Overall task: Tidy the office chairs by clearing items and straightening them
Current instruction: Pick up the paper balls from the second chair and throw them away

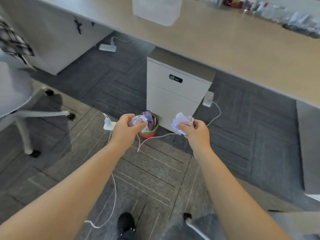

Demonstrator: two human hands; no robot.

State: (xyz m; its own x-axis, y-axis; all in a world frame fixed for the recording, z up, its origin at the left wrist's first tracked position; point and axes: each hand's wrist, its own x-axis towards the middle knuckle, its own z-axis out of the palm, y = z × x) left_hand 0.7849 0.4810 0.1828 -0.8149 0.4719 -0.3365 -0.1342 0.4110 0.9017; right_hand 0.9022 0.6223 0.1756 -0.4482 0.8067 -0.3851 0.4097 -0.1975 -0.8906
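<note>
My left hand [127, 129] grips a crumpled ball of paper [137, 120] directly over a small red bin with a green rim [152, 131] that holds more crumpled paper. My right hand [197, 129] holds a second crumpled wad of white and purple paper [182, 121], to the right of the bin and in front of the drawer unit. A white office chair [15, 90] stands at the far left, with a black-and-white checked cloth [13, 40] draped on it.
A white drawer pedestal [174, 94] stands under the long beige desk [225, 42]. White power strips [107, 47] [109, 125] and cables [113, 187] lie on the grey carpet. My shoes [126, 222] show at the bottom. A white container [156, 9] sits on the desk.
</note>
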